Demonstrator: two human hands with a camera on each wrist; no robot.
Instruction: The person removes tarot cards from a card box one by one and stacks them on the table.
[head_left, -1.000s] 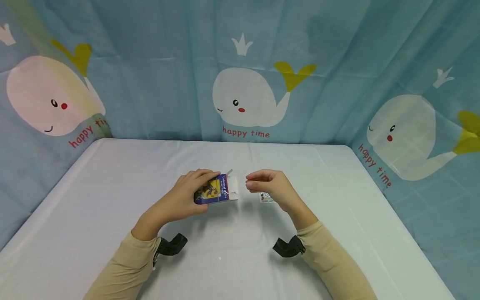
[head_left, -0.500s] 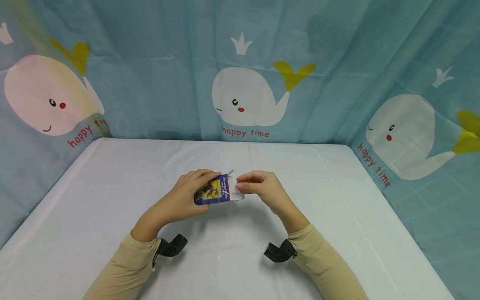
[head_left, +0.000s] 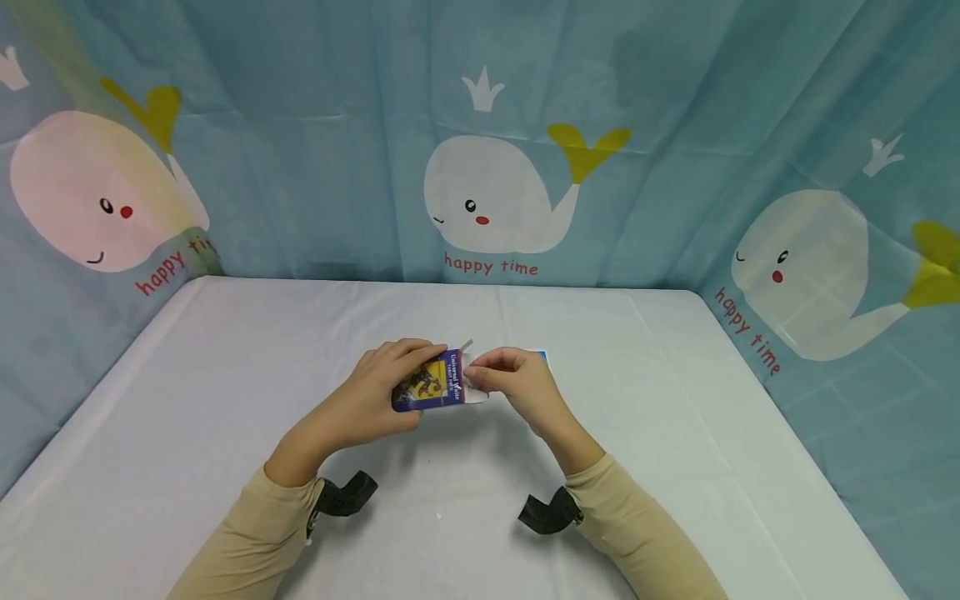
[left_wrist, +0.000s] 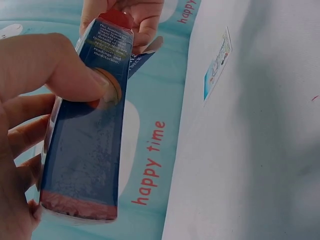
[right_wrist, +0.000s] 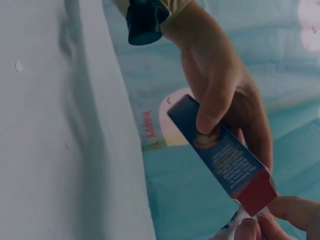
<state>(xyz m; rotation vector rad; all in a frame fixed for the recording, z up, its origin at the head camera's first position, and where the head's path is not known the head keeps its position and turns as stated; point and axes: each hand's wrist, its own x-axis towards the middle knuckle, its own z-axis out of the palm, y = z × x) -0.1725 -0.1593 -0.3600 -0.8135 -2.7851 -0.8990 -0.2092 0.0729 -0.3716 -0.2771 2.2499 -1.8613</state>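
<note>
My left hand (head_left: 367, 396) grips a blue tarot deck box (head_left: 431, 383) by its sides, the thumb on a narrow printed face in the left wrist view. The box is tilted, its printed end pointing right. My right hand (head_left: 525, 392) has its thumb and fingertips pinched on the flap at that end; part of the flap (left_wrist: 142, 59) sticks out past the box. A red end panel (right_wrist: 256, 192) shows in the right wrist view. Beyond the right hand, a small picture card (left_wrist: 218, 64) lies on the white cloth, mostly hidden by that hand in the head view.
A white cloth covers the table (head_left: 300, 333). Blue curtains (head_left: 337, 167) with whale prints stand along its back and sides. Black wrist cameras (head_left: 345, 493) are strapped at both sleeves. A small white scrap (right_wrist: 19, 66) lies on the cloth.
My right hand has moved left from beside the box to its end and now pinches the flap there. The left hand keeps its grip, with the box shifted slightly right.
</note>
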